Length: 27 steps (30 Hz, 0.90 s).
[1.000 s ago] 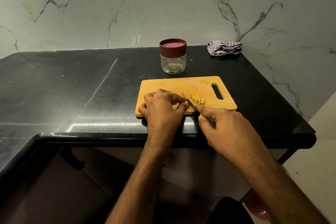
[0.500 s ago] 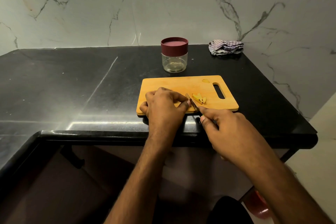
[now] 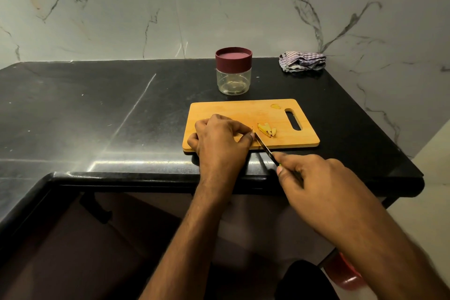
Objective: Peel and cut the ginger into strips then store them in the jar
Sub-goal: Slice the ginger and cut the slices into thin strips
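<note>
**A:** Where's the ginger right now?

**B:** Mostly hidden. The left hand (image 3: 220, 140) sits curled on the cutting board (image 3: 246, 111), fingertips pinched down on what I take to be the uncut piece; the piece itself barely shows. A small heap of cut strips (image 3: 266, 129) lies just beside it, toward the board's handle slot.

**A:** And the knife?

**B:** The right hand (image 3: 314, 179) is wrapped round the handle, off the board's near edge. The knife (image 3: 264, 147) slants up so its tip meets the left fingertips, probably so the knuckles guide the blade for thin cuts.

**A:** Why is the jar back there?

**B:** The jar (image 3: 233, 70) stands behind the board on the tabletop (image 3: 97, 109), lid on, out of the blade's path yet within reach for storing. Whether it holds anything, I cannot tell. A crumpled cloth (image 3: 302, 61) lies in the far corner, well apart.

**A:** So how far along?

**B:** I'd judge mid-slicing; storing isn't begun.
</note>
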Tool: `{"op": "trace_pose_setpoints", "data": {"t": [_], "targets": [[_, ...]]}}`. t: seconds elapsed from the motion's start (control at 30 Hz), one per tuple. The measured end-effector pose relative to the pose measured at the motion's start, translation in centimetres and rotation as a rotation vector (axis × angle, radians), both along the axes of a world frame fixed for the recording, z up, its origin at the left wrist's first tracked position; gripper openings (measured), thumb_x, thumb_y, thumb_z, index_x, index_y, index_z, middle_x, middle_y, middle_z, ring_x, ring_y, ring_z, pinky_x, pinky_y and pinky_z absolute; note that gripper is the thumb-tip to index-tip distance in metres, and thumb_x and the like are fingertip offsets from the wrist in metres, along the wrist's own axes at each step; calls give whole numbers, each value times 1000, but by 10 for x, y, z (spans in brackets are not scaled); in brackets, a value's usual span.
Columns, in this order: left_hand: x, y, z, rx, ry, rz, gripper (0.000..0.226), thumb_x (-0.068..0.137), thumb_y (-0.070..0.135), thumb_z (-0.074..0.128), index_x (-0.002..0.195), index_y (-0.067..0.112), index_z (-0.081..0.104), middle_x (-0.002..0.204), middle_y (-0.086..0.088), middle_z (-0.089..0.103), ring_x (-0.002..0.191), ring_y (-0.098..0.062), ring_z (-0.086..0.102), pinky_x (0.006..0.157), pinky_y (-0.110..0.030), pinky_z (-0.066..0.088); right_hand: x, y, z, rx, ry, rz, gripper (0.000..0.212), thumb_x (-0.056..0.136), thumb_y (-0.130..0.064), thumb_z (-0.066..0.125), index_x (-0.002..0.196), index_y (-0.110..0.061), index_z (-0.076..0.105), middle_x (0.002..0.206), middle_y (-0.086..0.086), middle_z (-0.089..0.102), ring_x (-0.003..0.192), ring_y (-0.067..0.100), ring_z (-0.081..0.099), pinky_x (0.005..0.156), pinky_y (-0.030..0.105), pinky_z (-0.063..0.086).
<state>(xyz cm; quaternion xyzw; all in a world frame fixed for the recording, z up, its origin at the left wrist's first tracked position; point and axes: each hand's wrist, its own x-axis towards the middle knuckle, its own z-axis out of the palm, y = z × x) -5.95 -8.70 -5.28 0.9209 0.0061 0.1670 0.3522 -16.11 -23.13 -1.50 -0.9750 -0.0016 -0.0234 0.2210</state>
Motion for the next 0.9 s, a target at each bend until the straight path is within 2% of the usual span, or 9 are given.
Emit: {"op": "trace_pose_setpoints", "data": {"t": [0.13, 0.23, 0.5, 0.63, 0.77, 0.9], "targets": [[-4, -2, 0, 25, -28, 9, 14, 88, 44, 72, 98, 35, 77, 118, 13, 55, 125, -16, 33, 100, -37, 20, -6, -2, 2, -30, -3, -6, 38, 96, -48, 41, 134, -53, 43, 89, -19, 61, 74, 2, 57, 67, 25, 53], [-4, -2, 0, 14, -30, 8, 14, 88, 44, 71, 98, 35, 77, 118, 13, 55, 124, -16, 33, 100, -38, 20, -9, -3, 3, -33, -7, -20, 38, 96, -49, 40, 134, -55, 41, 87, -19, 58, 77, 2, 56, 71, 26, 54], [-10, 0, 0, -63, -74, 40, 9, 94, 30, 68, 98, 31, 75, 117, 12, 55, 124, -14, 33, 106, -43, 24, -6, -3, 2, -61, -42, -40, 38, 97, -50, 38, 134, -59, 38, 77, -18, 50, 75, 4, 56, 66, 25, 51], [-9, -1, -1, -85, -89, 70, 14, 97, 24, 63, 102, 31, 74, 117, 14, 54, 125, -12, 33, 108, -43, 24, -2, -2, 0, -74, -60, -25, 38, 97, -49, 41, 134, -58, 39, 83, -17, 54, 76, 4, 55, 67, 24, 52], [-9, -2, -3, -101, -107, 102, 21, 98, 18, 59, 107, 33, 71, 119, 13, 54, 128, -14, 34, 110, -44, 25, 5, 0, -3, -49, -62, -11, 40, 97, -47, 43, 135, -57, 39, 76, -18, 46, 69, 3, 48, 55, 16, 40], [-8, 0, -6, -111, -134, 115, 21, 96, 18, 62, 111, 33, 67, 114, 15, 58, 124, -11, 36, 104, -37, 23, 8, 3, -4, -22, -110, -1, 39, 97, -46, 44, 135, -56, 40, 75, -22, 44, 71, 2, 49, 56, 16, 37]]}}
